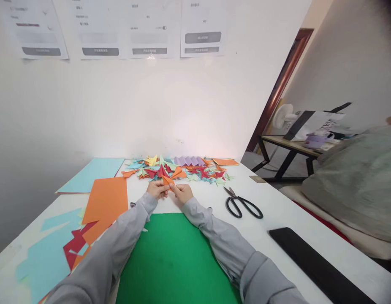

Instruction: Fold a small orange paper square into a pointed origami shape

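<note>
A small folded orange paper piece [168, 180] is held up between my two hands, above the white table just beyond the green mat [179, 257]. My left hand [158, 189] pinches it from the left, fingers closed. From the right, my right hand [182, 192] grips it between thumb and fingers. Right behind my hands lies a pile of folded papers [162, 171] in red, orange, yellow, green and blue, with a purple pleated paper [189, 161] at its back.
Black-handled scissors [243, 204] and a long black strip [316, 264] lie on the right. Orange sheets [107, 198], blue sheets [94, 173] and red scraps [78, 242] are at the left. Beyond the table's right edge, a person's sleeve [357, 181] shows.
</note>
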`<action>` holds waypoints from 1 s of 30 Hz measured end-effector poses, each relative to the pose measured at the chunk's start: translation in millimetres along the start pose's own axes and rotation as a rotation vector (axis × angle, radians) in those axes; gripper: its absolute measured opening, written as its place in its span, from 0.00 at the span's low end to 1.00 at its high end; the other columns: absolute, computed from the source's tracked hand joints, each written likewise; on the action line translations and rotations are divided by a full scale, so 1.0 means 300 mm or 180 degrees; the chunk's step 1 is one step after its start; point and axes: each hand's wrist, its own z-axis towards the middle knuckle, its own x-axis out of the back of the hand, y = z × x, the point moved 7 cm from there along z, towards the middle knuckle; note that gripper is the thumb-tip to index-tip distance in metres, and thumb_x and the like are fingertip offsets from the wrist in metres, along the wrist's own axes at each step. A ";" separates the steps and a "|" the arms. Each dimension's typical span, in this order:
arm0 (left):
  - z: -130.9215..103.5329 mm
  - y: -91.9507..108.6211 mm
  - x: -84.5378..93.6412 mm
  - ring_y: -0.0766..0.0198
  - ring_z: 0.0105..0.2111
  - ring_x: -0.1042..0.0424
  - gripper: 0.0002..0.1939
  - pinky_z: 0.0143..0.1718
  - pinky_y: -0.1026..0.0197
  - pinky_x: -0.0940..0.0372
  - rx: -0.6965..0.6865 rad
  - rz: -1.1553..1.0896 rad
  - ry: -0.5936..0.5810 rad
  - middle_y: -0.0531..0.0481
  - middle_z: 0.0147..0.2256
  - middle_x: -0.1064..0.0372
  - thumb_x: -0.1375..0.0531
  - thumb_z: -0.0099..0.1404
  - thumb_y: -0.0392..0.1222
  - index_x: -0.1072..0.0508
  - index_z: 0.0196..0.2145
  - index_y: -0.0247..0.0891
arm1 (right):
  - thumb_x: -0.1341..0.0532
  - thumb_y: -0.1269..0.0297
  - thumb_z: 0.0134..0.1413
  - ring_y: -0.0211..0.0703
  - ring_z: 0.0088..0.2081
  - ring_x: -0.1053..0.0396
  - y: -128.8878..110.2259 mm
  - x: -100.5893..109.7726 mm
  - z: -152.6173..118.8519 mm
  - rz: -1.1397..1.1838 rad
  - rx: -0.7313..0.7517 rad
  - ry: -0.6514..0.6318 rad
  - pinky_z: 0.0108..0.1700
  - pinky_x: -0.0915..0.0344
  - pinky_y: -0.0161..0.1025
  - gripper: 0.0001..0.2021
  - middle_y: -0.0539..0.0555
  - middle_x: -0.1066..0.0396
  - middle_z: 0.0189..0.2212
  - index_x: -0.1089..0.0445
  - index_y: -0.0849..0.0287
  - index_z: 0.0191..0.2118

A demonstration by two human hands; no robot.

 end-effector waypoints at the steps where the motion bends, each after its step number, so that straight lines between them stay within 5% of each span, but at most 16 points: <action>1: -0.001 0.001 0.002 0.71 0.10 0.40 0.19 0.12 0.68 0.43 -0.0007 -0.0059 0.0020 0.53 0.10 0.37 0.30 0.30 0.46 0.33 0.16 0.31 | 0.47 0.42 0.43 0.32 0.13 0.50 -0.001 -0.004 -0.002 0.0007 -0.0010 -0.0021 0.19 0.50 0.33 0.27 0.45 0.49 0.06 0.45 0.57 0.07; 11: 0.023 -0.034 -0.018 0.71 0.10 0.42 0.20 0.11 0.68 0.49 0.0198 -0.0391 0.0063 0.54 0.12 0.38 0.31 0.33 0.46 0.30 0.21 0.30 | 0.52 0.42 0.49 0.33 0.14 0.44 0.023 -0.089 -0.030 0.0417 -0.0102 -0.0602 0.22 0.44 0.32 0.26 0.46 0.42 0.09 0.38 0.59 0.16; 18: 0.034 -0.033 -0.005 0.72 0.09 0.43 0.15 0.10 0.68 0.49 0.0002 0.0141 0.0144 0.55 0.10 0.39 0.32 0.37 0.43 0.32 0.15 0.31 | 0.52 0.43 0.50 0.33 0.15 0.43 0.051 -0.102 -0.030 0.0562 -0.0225 -0.0860 0.22 0.44 0.32 0.25 0.47 0.39 0.10 0.37 0.59 0.18; 30: 0.037 -0.038 -0.008 0.75 0.11 0.45 0.16 0.13 0.69 0.54 0.0309 -0.0124 0.0089 0.54 0.12 0.39 0.32 0.38 0.46 0.32 0.15 0.31 | 0.46 0.54 0.48 0.31 0.15 0.49 0.023 -0.060 -0.020 0.0148 -0.0141 -0.0621 0.19 0.51 0.31 0.22 0.45 0.46 0.08 0.42 0.59 0.11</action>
